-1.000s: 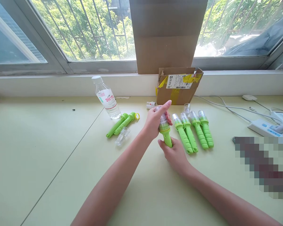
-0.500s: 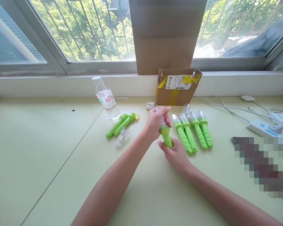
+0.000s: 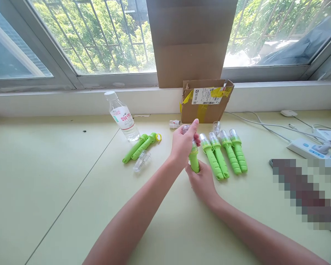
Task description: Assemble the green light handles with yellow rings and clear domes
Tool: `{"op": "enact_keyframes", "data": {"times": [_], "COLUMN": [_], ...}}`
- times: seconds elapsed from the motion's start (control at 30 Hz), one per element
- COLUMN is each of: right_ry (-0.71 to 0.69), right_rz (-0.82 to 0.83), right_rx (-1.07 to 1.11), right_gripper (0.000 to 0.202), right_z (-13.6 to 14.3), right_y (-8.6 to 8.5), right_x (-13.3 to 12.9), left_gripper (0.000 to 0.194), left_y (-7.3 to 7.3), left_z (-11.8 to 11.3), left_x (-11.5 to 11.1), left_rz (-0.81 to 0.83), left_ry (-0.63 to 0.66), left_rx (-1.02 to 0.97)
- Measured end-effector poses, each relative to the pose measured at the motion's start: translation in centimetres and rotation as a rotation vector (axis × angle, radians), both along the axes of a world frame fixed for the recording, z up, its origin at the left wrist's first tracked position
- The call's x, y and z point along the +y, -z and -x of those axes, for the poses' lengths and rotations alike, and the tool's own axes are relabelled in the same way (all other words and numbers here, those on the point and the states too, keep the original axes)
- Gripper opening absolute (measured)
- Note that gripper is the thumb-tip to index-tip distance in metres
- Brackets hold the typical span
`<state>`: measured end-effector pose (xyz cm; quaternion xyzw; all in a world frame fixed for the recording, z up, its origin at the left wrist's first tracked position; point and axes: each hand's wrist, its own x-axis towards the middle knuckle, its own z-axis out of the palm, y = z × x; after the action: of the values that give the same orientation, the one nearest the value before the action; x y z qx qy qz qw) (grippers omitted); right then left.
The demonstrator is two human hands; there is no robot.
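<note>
- Your left fingers [image 3: 193,128] are closed around the clear cap [image 3: 185,127], partly hiding it.
- Your right fingers [image 3: 192,176] are wrapped around the lower end of the green stick [image 3: 193,163]; the far fingertips are out of sight.
- Held between both hands, the stick tilts, cap end away from you; whether it touches the table [image 3: 165,235] you cannot tell.
- Just right of your left fingers lie four capped sticks [image 3: 238,156], side by side in two pairs.
- Beyond those, a spare cap [image 3: 216,127] stands near the box [image 3: 193,115].
- Left of your left fingers, two bare sticks [image 3: 143,147] lie together, with a yellow ring [image 3: 158,137] at one end and a loose cap [image 3: 141,161] just beside them.
- Past your left fingers sit two white tubes [image 3: 174,125], near the box.
- Farther left, behind the bare sticks, a water bottle [image 3: 124,121] appears tilted.
- Well to the right of your right fingers are a power strip [image 3: 306,147], cables [image 3: 248,119] and a pixelated patch [image 3: 306,191].
</note>
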<state>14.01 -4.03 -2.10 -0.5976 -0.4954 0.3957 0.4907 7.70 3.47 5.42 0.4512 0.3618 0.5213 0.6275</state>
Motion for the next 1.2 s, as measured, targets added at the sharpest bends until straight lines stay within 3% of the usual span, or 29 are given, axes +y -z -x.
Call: {"op": "enact_keyframes", "data": {"times": [0.13, 0.3, 0.4, 0.47, 0.53, 0.67, 0.77, 0.9, 1.03, 1.07, 1.13, 1.2], "right_ry": [-0.123, -0.359, -0.525, -0.496, -0.374, -0.105, -0.046, -0.222, -0.572, -0.656, -0.732, -0.668], "right_rz": [0.031, 0.216, 0.297, 0.296, 0.259, 0.122, 0.023, 0.117, 0.368, 0.42, 0.472, 0.457], "right_rx": [0.127, 0.314, 0.409, 0.421, 0.392, 0.251, 0.179, 0.327, 0.504, 0.543, 0.582, 0.568], "right_gripper": [0.035, 0.035, 0.036, 0.035, 0.033, 0.031, 0.03, 0.034, 0.037, 0.037, 0.038, 0.038], "right_z": [-0.3, -1.3, -1.5, -1.2, -0.6, 0.7, 1.1, 0.4, -1.2, -1.5, -1.7, -1.3], "right_y": [-0.2, -0.9, -1.0, -0.9, -0.7, -0.1, 0.3, -0.1, -1.2, -1.4, -1.6, -1.4], "right_x": [0.1, 0.1, 0.2, 0.2, 0.2, 0.2, 0.2, 0.2, 0.4, 0.5, 0.6, 0.7], "left_gripper": [0.051, 0.049, 0.051, 0.049, 0.044, 0.038, 0.039, 0.038, 0.038, 0.039, 0.04, 0.036], "left_y": [-0.4, -0.7, -0.3, -0.1, 0.1, -0.4, -1.3, -1.7, -0.5, -0.2, 0.5, 0.8], "left_z": [0.3, 1.6, 2.2, 2.3, 2.0, 0.8, 0.1, 0.5, 2.3, 2.6, 3.0, 2.9], "left_x": [0.3, 0.8, 1.1, 1.4, 1.5, 0.4, -0.8, -0.8, 0.7, 1.0, 1.3, 1.2], "left_rz": [0.045, 0.043, 0.06, 0.07, 0.076, 0.083, 0.116, 0.066, 0.102, 0.117, 0.142, 0.172], "left_ry": [0.077, 0.375, 0.49, 0.489, 0.41, 0.091, -0.086, -0.015, 0.412, 0.468, 0.45, 0.292], "left_rx": [0.03, -0.122, -0.227, -0.254, -0.205, -0.008, 0.103, 0.176, -0.141, -0.213, -0.271, -0.191]}}
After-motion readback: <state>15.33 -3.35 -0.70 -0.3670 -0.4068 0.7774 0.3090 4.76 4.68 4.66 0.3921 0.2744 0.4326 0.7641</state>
